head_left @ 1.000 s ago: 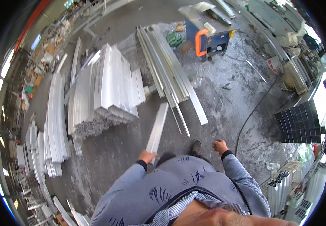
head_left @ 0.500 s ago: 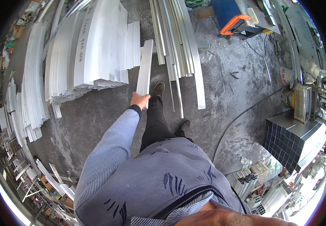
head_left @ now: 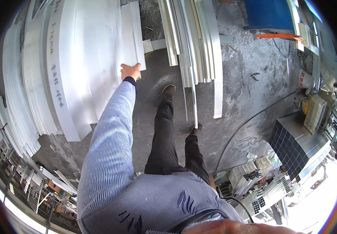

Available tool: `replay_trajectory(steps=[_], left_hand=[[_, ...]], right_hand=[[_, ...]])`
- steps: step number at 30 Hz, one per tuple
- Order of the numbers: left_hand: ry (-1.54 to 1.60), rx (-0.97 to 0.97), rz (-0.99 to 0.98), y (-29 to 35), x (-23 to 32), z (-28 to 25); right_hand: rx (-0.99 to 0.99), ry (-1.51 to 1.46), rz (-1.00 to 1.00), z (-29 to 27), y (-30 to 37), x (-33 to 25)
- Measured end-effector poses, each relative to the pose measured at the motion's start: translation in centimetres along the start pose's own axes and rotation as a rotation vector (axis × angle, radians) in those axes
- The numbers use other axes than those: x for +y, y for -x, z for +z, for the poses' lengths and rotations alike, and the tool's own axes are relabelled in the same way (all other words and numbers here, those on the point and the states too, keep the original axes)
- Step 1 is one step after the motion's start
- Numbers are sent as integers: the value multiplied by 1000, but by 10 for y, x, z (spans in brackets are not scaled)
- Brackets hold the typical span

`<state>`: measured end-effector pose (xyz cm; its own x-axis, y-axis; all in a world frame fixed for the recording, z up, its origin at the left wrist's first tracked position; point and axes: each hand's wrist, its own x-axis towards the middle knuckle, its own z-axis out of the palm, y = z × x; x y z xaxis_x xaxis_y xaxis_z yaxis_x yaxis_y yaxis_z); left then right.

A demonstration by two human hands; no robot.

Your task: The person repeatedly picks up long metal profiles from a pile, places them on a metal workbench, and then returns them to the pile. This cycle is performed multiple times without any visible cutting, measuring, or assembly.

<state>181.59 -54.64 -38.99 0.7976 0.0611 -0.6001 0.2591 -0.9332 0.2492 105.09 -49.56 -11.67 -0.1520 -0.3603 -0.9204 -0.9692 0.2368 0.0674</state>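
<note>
My left hand (head_left: 130, 71) reaches forward, its fingers and thumb around the near end of a long, pale metal bar (head_left: 131, 43). The bar lies along the right side of a big stack of silvery-white metal profiles (head_left: 73, 58). Dark handwritten marks run down one profile in that stack. How far my fingers wrap under the bar is hidden. My right hand is out of view.
Right of my left hand, a bundle of long metal strips (head_left: 199, 46) lies over a grey crosspiece (head_left: 158, 44). My shoes stand near it. A dark cable (head_left: 236, 134) curves over the floor toward bundled square tubes (head_left: 289, 148). A blue cabinet (head_left: 268, 13) is far right.
My left hand has carried the bar forward and left, from above the floor gap to the side of the stack. My view has shifted closer to the stack, and my legs have moved.
</note>
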Motion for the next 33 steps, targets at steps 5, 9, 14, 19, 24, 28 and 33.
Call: replay_trajectory(steps=[5,9,14,19,24,28,33], left_hand=[[-63,61,57,-84,-11,23],[-144,76,49,-125,-28,49],[-313,82,24,-152,-51,79],[-453,92,12,-161,-52,105],[-539,64,-27,-159,-43,114],[-748,125,28,-154,-43,125],[-753,75,236,-143,-59,131]], right_hand=[[-24,15,75,16,2,-37],[-39,26,130,27,4,-52],[-54,46,175,32,12,-65],[-71,58,212,32,21,-72],[-91,68,237,32,27,-77],[-97,64,250,30,34,-78],[-111,52,258,30,41,-78]])
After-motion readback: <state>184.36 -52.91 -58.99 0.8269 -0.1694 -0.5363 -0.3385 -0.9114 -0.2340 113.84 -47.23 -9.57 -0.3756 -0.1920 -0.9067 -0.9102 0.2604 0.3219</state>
